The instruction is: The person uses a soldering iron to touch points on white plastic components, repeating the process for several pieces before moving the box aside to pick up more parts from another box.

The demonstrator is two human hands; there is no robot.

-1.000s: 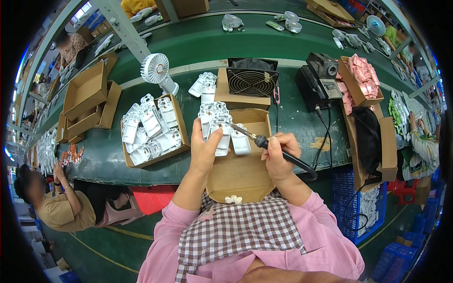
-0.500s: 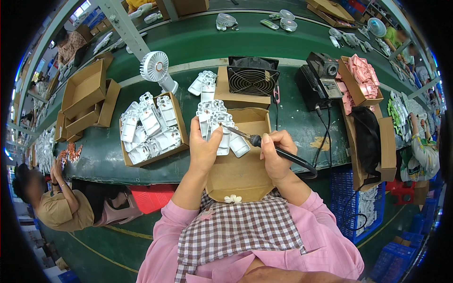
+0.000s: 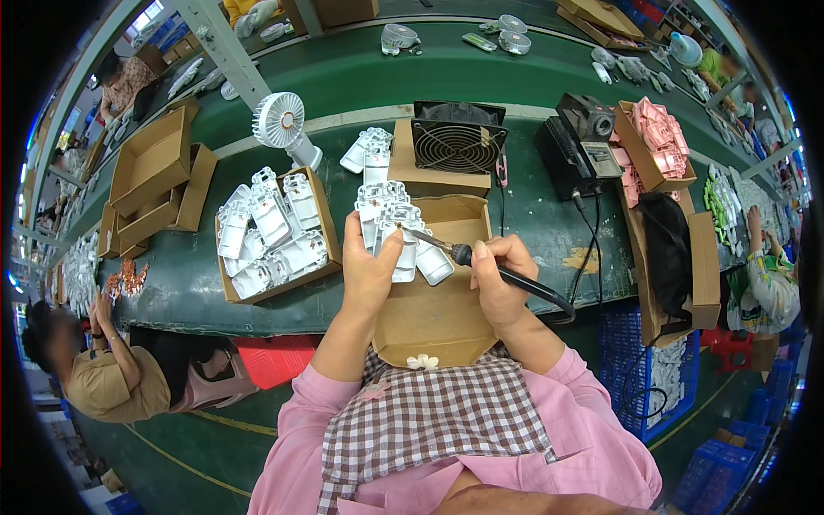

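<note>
My left hand [image 3: 367, 268] is closed on a white plastic housing [image 3: 383, 209], one of several overlapping above the near cardboard tray [image 3: 429, 330]. Its thumb lies close to a small metal part on the housing. In my right hand [image 3: 505, 279] is a soldering iron [image 3: 464, 255], gripped like a pen by its black handle. The iron's tip points left and meets the housing just beside my left thumb; whether it touches the metal is too small to tell. Further white housings [image 3: 433, 262] lie under the iron.
A carton of white housings [image 3: 273, 227] stands left, with a white handheld fan [image 3: 280, 120] behind it. Ahead is a black box fan [image 3: 459, 142]. The black soldering station [image 3: 577, 146] and a box of pink parts [image 3: 659, 142] are on the right. A co-worker [image 3: 112, 369] sits at left.
My hands and the iron stay nearly in place, with the tip still at the housing. Small fans on the far green belt have shifted slightly left.
</note>
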